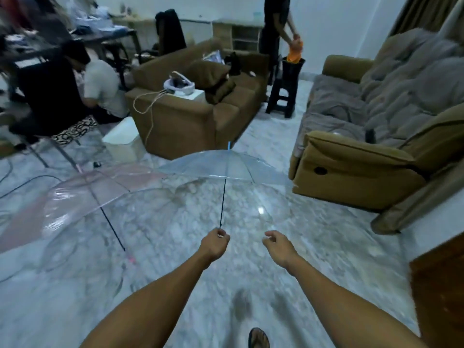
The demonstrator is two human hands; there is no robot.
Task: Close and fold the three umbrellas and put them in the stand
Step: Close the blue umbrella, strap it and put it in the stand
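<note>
Fingers of the left hand (218, 243) are curling round the lower end of the dark shaft (223, 203) of the clear blue-tipped umbrella (227, 165), gripping it at the handle. The handle itself is lying hidden inside the fist. The shaft is rising up and slightly right from the fist to the open canopy, which is standing spread above the marble floor (313, 222), its blue tip pointing upward.

The right hand (276, 241) is hovering just beside the left, apart from the shaft, with fingers loosely curled and holding nothing.

A second open umbrella, the pink-tinted umbrella (100, 194), is lying on the floor to the left. Its canopy edge is sitting close to the canopy of the held umbrella; whether the two are touching cannot be determined. Its dark shaft is slanting down toward a pink handle (131, 260) near the left forearm.

At the far end of the room, a black stand (292, 67) is sitting on a dark stool (281, 99), with an orange item (296, 52) projecting from its top under the hand of a standing person (275, 26).

Open floor is running forward between the brown sofa (195, 114) on the left and the recliner sofa (364, 156) on the right, forming a lane toward the stool. The right canopy edge is sitting near the recliner's front corner. A white box (123, 141) is bordering the left side of the lane. A seated person (100, 89) is occupying the far left.
</note>
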